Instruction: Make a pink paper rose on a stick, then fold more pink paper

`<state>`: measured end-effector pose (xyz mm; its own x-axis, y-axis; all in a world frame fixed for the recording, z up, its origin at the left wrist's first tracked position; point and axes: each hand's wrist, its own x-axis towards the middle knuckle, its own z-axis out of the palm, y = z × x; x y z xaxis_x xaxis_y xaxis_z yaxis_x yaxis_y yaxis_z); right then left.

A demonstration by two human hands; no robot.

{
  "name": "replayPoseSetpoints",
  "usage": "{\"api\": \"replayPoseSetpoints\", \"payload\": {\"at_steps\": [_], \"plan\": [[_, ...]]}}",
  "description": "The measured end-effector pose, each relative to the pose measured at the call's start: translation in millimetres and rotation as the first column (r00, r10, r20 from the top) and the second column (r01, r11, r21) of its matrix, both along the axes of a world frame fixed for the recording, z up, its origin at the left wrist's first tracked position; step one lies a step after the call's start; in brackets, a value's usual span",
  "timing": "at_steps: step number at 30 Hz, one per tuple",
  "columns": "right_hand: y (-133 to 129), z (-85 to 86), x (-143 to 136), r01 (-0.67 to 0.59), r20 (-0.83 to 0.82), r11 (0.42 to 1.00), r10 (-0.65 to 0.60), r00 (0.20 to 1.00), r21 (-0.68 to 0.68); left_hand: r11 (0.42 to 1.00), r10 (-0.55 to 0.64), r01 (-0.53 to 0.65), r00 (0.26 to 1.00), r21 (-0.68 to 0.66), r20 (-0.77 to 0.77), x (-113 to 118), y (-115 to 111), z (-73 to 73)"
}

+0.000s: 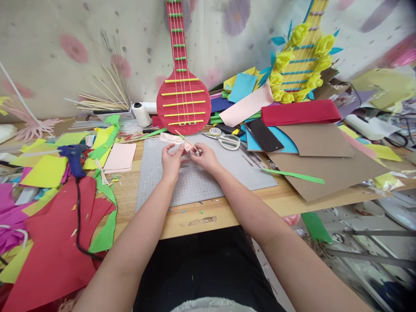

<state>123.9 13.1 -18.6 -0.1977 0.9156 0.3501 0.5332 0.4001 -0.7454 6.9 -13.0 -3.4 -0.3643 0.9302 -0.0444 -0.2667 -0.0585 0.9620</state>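
Note:
Above the grey cutting mat [208, 184], my two hands meet around a small piece of pale pink paper [188, 147]. The fingers of my left hand [172, 162] pinch the paper's left side. My right hand [204, 157] grips a thin wooden stick [183, 138], which slants up to the left across the paper. Just behind my left hand lies another pale pink strip [170, 138] on the mat. White-handled scissors [229, 142] rest on the mat beyond my right hand. Fingertips partly hide where stick and paper meet.
A red paper lute [183, 102] leans on the wall, and a yellow one with paper flowers [299, 65] stands right. At left are a blue glue gun [74, 159], pink squares [120, 157] and red sheets [61, 234]. A phone [264, 135] and brown cardboard [328, 169] lie right.

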Motion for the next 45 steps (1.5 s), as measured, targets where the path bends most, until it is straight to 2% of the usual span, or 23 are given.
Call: {"api": "replayPoseSetpoints", "payload": {"at_steps": [9,15,20,29,37,41,45], "plan": [[-10,5.8,2,-0.046,0.133,0.991,0.029,0.991,0.127,0.98,0.088,-0.063,0.988,-0.188,0.129,-6,6,3.6],[-14,13.1,4,-0.092,0.248,0.988,0.059,0.967,0.127,0.964,-0.078,0.126,0.975,-0.233,0.207,-17,10,6.8],[-15,14.6,4,-0.064,0.27,0.989,0.026,0.963,0.133,0.956,0.023,0.046,0.973,-0.29,0.232,-15,9,6.1],[-11,12.1,5,-0.004,0.197,0.989,-0.026,0.98,0.15,0.966,0.066,-0.002,0.969,-0.258,0.24,-12,7,4.5],[-6,7.4,4,0.005,0.082,1.0,-0.008,0.997,0.03,0.987,0.095,-0.069,0.979,-0.148,0.18,-6,6,1.3],[-7,10.9,5,0.039,0.112,0.999,-0.041,0.993,0.021,0.991,0.116,-0.107,0.985,-0.079,0.127,-4,4,1.8],[-10,18.3,7,0.071,0.163,0.997,-0.072,0.984,0.01,0.99,0.137,-0.131,0.978,-0.05,0.156,-4,4,2.2]]}}
